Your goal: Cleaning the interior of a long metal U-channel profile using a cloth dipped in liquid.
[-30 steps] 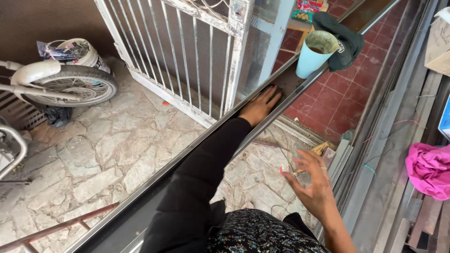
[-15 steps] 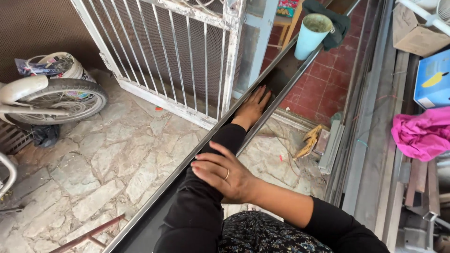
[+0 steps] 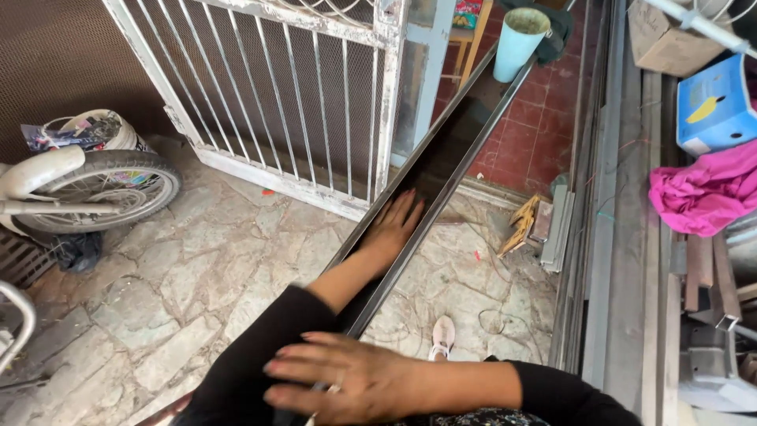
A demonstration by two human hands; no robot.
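While both hands lie flat:
Left hand (image 3: 394, 225): fingers spread, pressing the long dark metal channel (image 3: 457, 150).
Right hand (image 3: 347, 379): open-palmed on the left sleeve (image 3: 252, 355), gripping nothing.
Channel: slants above the stone floor (image 3: 197, 276).

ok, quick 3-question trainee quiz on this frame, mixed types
1. True or false: the left hand lies flat on the long dark metal strip.
2. Where does the right hand rest? A) on the near end of the strip B) on the pink cloth C) on the gate
3. Fill in: the light blue ___ stands at the strip's far end.

Key: 1 true; 2 A; 3 cup
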